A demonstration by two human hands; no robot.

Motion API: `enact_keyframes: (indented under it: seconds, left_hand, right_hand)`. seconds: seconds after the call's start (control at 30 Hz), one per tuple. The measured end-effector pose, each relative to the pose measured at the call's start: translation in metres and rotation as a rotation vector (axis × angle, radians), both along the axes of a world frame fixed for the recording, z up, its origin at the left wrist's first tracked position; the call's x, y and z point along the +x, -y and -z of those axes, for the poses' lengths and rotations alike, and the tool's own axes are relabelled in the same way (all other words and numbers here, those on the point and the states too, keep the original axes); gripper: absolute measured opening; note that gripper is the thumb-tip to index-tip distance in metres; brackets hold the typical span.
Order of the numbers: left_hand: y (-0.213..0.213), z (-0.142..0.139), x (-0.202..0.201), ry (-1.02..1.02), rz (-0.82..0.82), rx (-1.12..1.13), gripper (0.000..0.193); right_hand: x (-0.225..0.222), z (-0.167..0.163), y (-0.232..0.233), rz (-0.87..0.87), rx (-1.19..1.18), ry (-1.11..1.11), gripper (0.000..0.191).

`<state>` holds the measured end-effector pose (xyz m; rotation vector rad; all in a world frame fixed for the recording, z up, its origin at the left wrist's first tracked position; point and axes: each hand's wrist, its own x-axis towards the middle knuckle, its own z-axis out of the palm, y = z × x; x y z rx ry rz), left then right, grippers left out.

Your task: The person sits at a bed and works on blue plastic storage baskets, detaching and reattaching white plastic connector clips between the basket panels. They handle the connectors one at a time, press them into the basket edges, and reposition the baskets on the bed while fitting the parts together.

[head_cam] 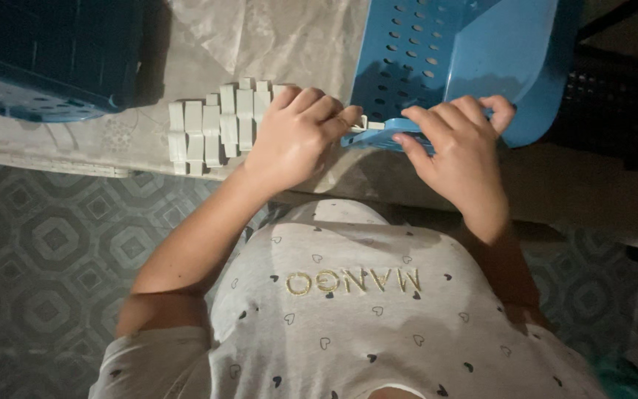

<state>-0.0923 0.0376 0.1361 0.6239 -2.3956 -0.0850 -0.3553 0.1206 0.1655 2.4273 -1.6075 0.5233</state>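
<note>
At the table edge: I am standing over a pale cloth-covered table [289,44], looking down at both my hands.
Left hand: my left hand [293,140] is curling loosely, fingers bent down over the near end of a row of small white plastic pieces [215,125]; thumb and forefinger are pinching at one small white piece [367,125] by the basket rim, though I cannot tell how firmly.
Right hand: my right hand [459,144] is closing over the front lip of a blue plastic basket [437,59], fingers wrapping the rim.
Where the pieces are: they are lying flat, side by side and touching, between the basket and a dark blue crate [46,59] at the far left.
Progress: judging by the layout, a good stretch of pieces is already sitting lined up; the basket's visible inside is showing none, so how many are remaining I cannot tell.
Materials: the pieces are looking hard, smooth, oblong; the basket is glossy moulded plastic with rows of small holes; the cloth is wrinkling faintly.
Below: a grey patterned tile floor [46,251] is showing.
</note>
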Motion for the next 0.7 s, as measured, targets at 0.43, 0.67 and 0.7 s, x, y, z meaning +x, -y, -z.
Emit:
enact_keyframes:
  seconds: [0.43,0.67,0.7]
  left_hand:
    - [0.007,0.008,-0.001,-0.019,0.076,-0.025,0.044]
    - [-0.003,0.005,-0.014,0.042,0.025,-0.035,0.04]
    - [-0.005,0.004,-0.013,0.025,0.01,-0.031,0.046]
  right_hand:
    - [0.008,0.009,-0.003,0.011,-0.046,0.029,0.025]
    - [0.007,0.014,0.004,-0.04,-0.063,0.095,0.027]
    - [0.005,0.013,0.005,-0.049,-0.063,0.099,0.027]
